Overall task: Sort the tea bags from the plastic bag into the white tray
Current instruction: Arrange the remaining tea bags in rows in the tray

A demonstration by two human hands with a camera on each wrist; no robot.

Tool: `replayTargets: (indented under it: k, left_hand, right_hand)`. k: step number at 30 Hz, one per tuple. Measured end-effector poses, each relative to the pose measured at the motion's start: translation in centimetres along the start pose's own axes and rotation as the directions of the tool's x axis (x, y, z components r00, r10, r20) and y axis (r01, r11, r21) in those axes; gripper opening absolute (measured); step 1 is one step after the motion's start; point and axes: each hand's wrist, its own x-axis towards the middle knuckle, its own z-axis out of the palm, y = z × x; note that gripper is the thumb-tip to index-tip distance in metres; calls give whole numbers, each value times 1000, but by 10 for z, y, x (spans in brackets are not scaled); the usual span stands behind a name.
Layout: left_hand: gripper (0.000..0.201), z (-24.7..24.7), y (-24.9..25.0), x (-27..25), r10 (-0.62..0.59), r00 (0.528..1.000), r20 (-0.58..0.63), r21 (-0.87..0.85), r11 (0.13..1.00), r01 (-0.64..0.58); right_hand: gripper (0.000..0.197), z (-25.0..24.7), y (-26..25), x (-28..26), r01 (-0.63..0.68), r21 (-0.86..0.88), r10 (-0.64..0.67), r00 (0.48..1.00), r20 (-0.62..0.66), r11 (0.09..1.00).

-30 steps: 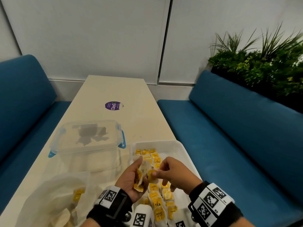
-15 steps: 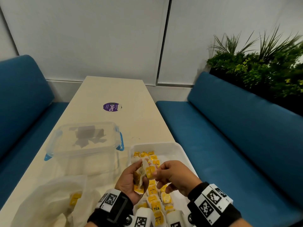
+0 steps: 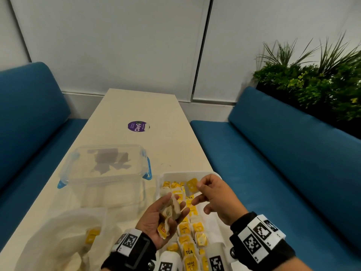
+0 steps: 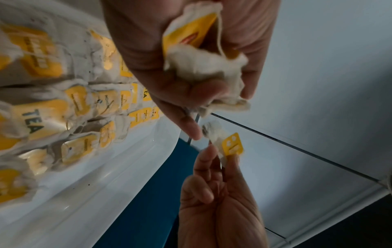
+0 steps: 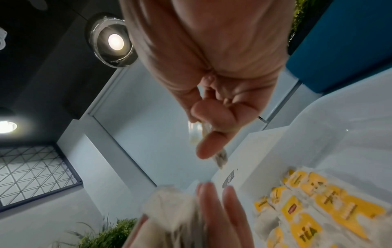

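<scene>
My left hand is cupped palm-up over the near end of the white tray, its grip curled round a small clump of tea bags with one yellow tag poking out by my wrist. My right hand is raised just beyond it, pinching a single tea bag by its yellow tag between thumb and forefinger, the other fingers loose. The risk I see is in the strings: if the one I've lifted is tangled with the clump, pulling it further could drag a second bag out of my left grip and drop it across the neat rows already in the tray (or off the tray's edge towards the blue bench). A pinch on the tag alone is also thin, and the paper bag could swing or tear off its string. To my left the plastic bag lies slumped on the surface with at least one yellow-tagged bag showing inside, so there is more to sort. On the tags in the tray I can read "TEA" and, on one near tag, "RELAX"; smaller print is too blurred. Beyond sits a clear lidded container with blue clips, and farther up a round purple sticker that seems to read "ClayG".
</scene>
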Motion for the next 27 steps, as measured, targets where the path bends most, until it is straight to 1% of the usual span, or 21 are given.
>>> replayTargets:
  k: [2, 3, 5, 6, 8, 10, 11, 13, 15, 18, 22, 23, 24, 25, 27]
  left_hand:
    - [27, 1, 0, 0, -3, 999, -42, 20, 1000, 4]
    - [24, 2, 0, -1, -8, 998, -60, 37, 999, 10]
    - [19, 2, 0, 0, -17, 996, -87, 62, 998, 22]
    - [17, 2, 0, 1, -21, 995, -96, 68, 997, 28]
    - [15, 2, 1, 2, -30, 993, -112, 69, 997, 38]
    - [13, 3, 2, 1, -26, 992, -123, 62, 998, 34]
    - [11, 4, 3, 0, -17, 992, -127, 58, 998, 25]
    - [10, 4, 5, -1, -2, 990, -140, 49, 999, 9]
    - [15, 2, 8, -1, 11, 987, -158, 52, 999, -3]
    - [22, -2, 12, 1, 22, 984, -178, 60, 998, -11]
    - [23, -2, 13, 4, 24, 986, -164, 89, 996, -10]
    - [24, -2, 13, 6, 25, 986, -167, 109, 994, -7]
    - [25, -2, 13, 7, 23, 985, -171, 127, 992, -1]
    - [23, -2, 13, 8, 17, 984, -175, 136, 991, 7]
    - [18, -2, 13, 10, 0, 984, -178, 143, 989, 26]
  right_hand:
    - [13, -5, -2, 11, 27, -63, -30, 998, -48, 998]
    - [14, -8, -2, 18, 48, -147, -60, 995, -76, 988]
    - [19, -15, 1, 37, 83, -379, -125, 988, -88, 921]
    - [20, -18, 4, 48, 85, -485, -132, 989, -63, 870]
    - [20, -23, 13, 69, 45, -631, -65, 998, -9, 775]
    - [23, -25, 24, 90, -20, -707, 35, 999, 6, 707]
    - [22, -26, 29, 99, -43, -729, 70, 998, 6, 683]
    - [17, -27, 36, 112, -62, -753, 98, 995, 3, 655]
    - [19, -28, 43, 121, -80, -731, 95, 995, -21, 677]
    - [13, -26, 50, 130, -99, -705, 70, 995, -69, 703]
    - [9, -20, 56, 145, -118, -732, 45, 992, -118, 671]
    - [10, -17, 57, 148, -121, -734, 47, 992, -120, 668]
    - [15, -14, 58, 150, -128, -739, 52, 991, -124, 661]
    - [18, -11, 60, 151, -138, -734, 56, 989, -135, 665]
    - [14, -6, 67, 153, -170, -670, 58, 981, -187, 722]
